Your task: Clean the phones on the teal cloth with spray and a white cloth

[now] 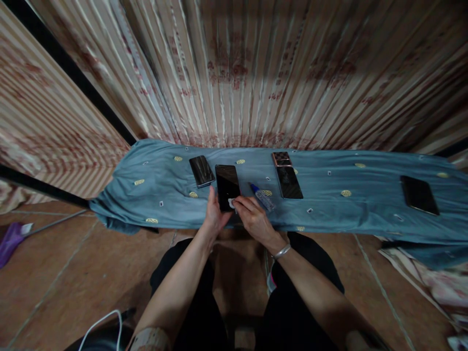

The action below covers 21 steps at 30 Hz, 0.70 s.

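Both hands (216,213) (253,217) at phone (227,180) (near tablecloth edge (183,224))

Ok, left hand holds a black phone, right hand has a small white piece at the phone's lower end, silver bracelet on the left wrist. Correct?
One error: the silver bracelet is on the wrist of the right hand, per the head view. Left hand on the black phone and small white piece stand.
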Motion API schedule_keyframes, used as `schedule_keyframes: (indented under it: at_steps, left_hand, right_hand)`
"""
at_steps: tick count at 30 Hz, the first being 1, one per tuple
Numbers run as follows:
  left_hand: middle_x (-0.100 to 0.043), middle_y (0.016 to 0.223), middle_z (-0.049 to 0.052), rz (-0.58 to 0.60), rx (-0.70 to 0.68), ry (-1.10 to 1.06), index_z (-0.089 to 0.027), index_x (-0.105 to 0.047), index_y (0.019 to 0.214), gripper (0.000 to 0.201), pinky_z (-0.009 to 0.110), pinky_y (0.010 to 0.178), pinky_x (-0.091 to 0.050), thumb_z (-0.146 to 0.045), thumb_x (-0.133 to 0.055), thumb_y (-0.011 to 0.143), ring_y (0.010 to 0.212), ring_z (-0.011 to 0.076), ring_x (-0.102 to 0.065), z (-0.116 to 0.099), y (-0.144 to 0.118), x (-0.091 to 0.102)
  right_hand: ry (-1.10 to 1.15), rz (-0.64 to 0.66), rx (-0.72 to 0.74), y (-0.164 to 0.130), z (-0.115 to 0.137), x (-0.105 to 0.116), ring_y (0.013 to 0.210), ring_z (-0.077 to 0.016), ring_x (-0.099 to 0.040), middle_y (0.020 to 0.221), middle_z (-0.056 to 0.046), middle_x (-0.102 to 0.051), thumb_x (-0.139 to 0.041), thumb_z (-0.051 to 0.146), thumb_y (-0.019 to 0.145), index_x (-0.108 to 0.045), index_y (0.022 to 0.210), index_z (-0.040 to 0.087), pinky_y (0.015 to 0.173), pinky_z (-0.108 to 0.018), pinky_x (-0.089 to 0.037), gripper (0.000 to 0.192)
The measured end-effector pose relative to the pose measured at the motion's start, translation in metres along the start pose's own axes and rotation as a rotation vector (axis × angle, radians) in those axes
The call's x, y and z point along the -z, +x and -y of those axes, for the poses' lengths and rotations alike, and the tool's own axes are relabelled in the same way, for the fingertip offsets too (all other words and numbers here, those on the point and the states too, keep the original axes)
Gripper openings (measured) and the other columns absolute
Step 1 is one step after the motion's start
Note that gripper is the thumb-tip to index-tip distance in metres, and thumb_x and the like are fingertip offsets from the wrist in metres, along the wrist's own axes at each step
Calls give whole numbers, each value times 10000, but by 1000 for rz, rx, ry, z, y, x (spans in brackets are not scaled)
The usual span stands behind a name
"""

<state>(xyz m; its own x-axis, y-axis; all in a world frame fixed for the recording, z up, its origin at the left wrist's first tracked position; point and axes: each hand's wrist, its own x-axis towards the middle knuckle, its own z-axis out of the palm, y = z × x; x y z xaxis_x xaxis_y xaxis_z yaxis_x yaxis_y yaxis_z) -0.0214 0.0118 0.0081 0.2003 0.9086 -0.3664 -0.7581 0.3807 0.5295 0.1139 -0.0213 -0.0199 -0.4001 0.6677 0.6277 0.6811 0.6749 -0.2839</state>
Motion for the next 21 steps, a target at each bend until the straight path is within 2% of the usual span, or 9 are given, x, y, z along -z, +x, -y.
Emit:
schedule_keyframes:
  at_steps: [4, 6, 10, 14, 18, 21]
  left_hand:
    - [-708, 728, 56, -30, 29, 27, -145, -694, 882, 565, 304, 830, -527, -560, -318, 951, 756, 173, -675, 6, -2, 3]
    - [-700, 698, 40, -55, 60, 33, -148, -691, 890, 532, 303, 835, -527, -548, -346, 951, 736, 169, -676, 10, -4, 3]
    - [-744, 831, 77, -108, 129, 61, -129, -685, 1038, 528, 361, 961, -495, -537, -363, 950, 965, 223, -692, 17, -10, 0]
    - [-746, 1050, 112, -71, 151, 86, -129, -622, 1243, 561, 393, 1076, -409, -527, -348, 958, 1174, 247, -619, 26, -13, 1]
    - [-684, 1242, 96, 0, 158, 73, -170, -552, 1349, 524, 385, 1130, -344, -475, -350, 974, 1284, 226, -542, 37, -14, 4]
    - [-675, 1264, 84, 31, 146, 67, -192, -552, 1354, 482, 377, 1126, -356, -431, -360, 981, 1281, 214, -546, 43, -17, 2]
  right_hand:
    - [-31, -20, -19, -1, -4, -2, 1061, -232, -557, 1157, -136, -664, -399, 127, 978, -661, 1201, 123, 965, -376, -528, 344]
    - [-48, -29, -36, -1, -6, -4, 1071, -234, -559, 1170, -132, -660, -398, 126, 978, -655, 1214, 135, 966, -384, -527, 349]
    - [-78, -29, -60, 0, -9, -6, 1083, -241, -563, 1200, -132, -651, -395, 120, 972, -635, 1250, 147, 979, -405, -522, 368]
    - [-97, -35, -75, 3, -12, -5, 1122, -249, -547, 1231, -159, -635, -396, 120, 970, -615, 1272, 117, 1006, -414, -504, 374]
    - [-103, -57, -109, 7, -21, -7, 1170, -259, -526, 1285, -160, -611, -380, 124, 974, -575, 1323, 124, 1032, -446, -481, 401]
    - [-82, -71, -161, 11, -30, -9, 1227, -270, -494, 1347, -174, -572, -364, 149, 981, -523, 1376, 122, 1050, -479, -462, 427]
